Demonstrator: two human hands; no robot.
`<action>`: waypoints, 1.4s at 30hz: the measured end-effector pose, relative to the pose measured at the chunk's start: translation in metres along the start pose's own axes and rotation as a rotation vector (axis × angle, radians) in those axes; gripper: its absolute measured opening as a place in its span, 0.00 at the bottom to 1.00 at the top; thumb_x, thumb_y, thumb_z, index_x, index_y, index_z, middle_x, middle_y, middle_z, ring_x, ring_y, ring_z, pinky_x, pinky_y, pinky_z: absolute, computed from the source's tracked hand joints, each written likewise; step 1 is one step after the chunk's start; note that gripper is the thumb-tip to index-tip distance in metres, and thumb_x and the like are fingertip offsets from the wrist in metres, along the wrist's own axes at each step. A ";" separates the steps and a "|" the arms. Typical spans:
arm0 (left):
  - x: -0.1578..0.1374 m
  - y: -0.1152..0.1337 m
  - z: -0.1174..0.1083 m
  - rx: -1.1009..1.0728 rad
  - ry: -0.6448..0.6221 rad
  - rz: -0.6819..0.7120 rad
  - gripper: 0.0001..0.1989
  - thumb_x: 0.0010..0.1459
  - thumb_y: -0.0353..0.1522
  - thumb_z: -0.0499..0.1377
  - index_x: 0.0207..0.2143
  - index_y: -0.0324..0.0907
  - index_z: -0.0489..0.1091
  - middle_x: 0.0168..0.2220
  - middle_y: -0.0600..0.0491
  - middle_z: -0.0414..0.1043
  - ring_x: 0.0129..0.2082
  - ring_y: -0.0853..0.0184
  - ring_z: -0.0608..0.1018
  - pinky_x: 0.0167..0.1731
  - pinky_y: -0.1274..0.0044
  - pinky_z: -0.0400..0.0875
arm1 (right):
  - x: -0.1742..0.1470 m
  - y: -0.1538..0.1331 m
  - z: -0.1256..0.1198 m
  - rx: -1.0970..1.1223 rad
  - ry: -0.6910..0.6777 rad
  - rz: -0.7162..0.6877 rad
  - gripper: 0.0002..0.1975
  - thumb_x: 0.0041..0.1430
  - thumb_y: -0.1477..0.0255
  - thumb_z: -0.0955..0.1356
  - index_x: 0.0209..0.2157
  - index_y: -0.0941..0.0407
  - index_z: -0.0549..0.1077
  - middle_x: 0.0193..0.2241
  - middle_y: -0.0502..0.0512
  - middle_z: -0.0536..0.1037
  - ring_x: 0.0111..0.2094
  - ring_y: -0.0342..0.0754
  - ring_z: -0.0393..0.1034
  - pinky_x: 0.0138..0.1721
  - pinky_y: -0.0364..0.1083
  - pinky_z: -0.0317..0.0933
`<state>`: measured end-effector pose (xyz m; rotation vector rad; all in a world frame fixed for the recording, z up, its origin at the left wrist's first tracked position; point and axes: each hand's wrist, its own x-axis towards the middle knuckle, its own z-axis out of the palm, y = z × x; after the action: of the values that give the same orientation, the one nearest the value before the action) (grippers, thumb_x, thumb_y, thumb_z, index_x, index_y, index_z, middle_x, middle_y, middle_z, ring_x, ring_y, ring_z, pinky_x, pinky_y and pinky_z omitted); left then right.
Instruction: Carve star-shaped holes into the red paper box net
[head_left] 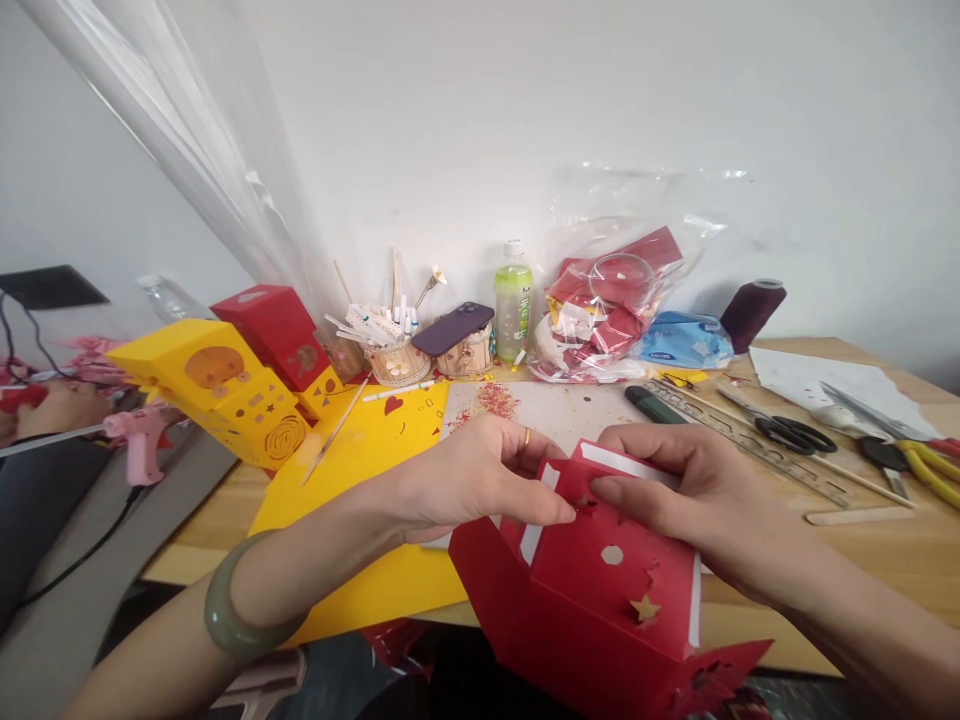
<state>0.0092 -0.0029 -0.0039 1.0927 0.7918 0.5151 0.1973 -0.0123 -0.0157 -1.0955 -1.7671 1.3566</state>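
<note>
Between my hands is a partly folded red card box (577, 600) with white strips along its flaps and star-shaped and round cut-outs. My left hand (495, 475) grips its far left edge, thumb on the red face and fingers behind. The fingers of my right hand (690, 485) hold the far right edge, with the thumb pressing near a star cut-out close to the left thumb. Loose red flaps spread at the left and near sides. Under the box lies a yellow sheet (375, 590), partly hidden by my left forearm.
A yellow cut-out box (202, 370) and a red one (274, 330) stand at left, near a pink glue gun (142, 440) and another person's hand (64, 405). Behind are a phone (454, 328), a bottle (514, 300) and a bag of scraps (611, 300). Scissors (795, 430) lie right.
</note>
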 end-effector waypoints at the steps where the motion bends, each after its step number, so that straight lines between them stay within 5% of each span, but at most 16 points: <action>1: 0.001 0.000 0.000 -0.016 0.000 -0.001 0.07 0.40 0.26 0.66 0.26 0.37 0.72 0.25 0.57 0.72 0.23 0.75 0.72 0.26 0.83 0.65 | 0.000 0.001 0.000 0.003 0.008 0.003 0.13 0.50 0.63 0.67 0.20 0.57 0.68 0.16 0.47 0.65 0.18 0.38 0.55 0.15 0.38 0.47; 10: 0.004 -0.001 0.000 -0.079 0.042 -0.004 0.09 0.41 0.30 0.66 0.26 0.36 0.71 0.23 0.54 0.72 0.21 0.73 0.73 0.23 0.82 0.66 | 0.003 0.002 -0.003 0.129 0.051 0.093 0.14 0.48 0.60 0.70 0.24 0.57 0.71 0.20 0.49 0.71 0.19 0.39 0.62 0.18 0.38 0.55; 24: 0.005 -0.004 0.001 -0.151 0.017 -0.008 0.06 0.42 0.26 0.66 0.26 0.36 0.73 0.23 0.55 0.73 0.20 0.75 0.74 0.22 0.84 0.67 | 0.004 0.004 -0.001 0.328 0.037 0.238 0.13 0.44 0.62 0.72 0.24 0.58 0.71 0.18 0.47 0.72 0.17 0.36 0.62 0.16 0.36 0.54; 34: 0.007 -0.007 -0.002 -0.055 0.086 0.010 0.12 0.46 0.36 0.65 0.27 0.36 0.72 0.24 0.53 0.72 0.20 0.73 0.73 0.20 0.82 0.66 | 0.004 0.006 -0.003 0.198 0.024 0.206 0.15 0.49 0.59 0.70 0.26 0.57 0.71 0.20 0.49 0.72 0.18 0.38 0.62 0.17 0.38 0.52; 42: 0.006 -0.008 -0.001 -0.109 0.096 -0.016 0.09 0.42 0.30 0.66 0.26 0.36 0.71 0.24 0.54 0.73 0.21 0.73 0.74 0.22 0.82 0.67 | 0.002 0.008 -0.011 0.032 0.066 0.137 0.18 0.53 0.57 0.66 0.20 0.56 0.69 0.18 0.47 0.67 0.18 0.40 0.59 0.18 0.41 0.49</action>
<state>0.0127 -0.0010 -0.0132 0.9654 0.8463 0.5939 0.2078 -0.0051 -0.0207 -1.2491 -1.6429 1.4080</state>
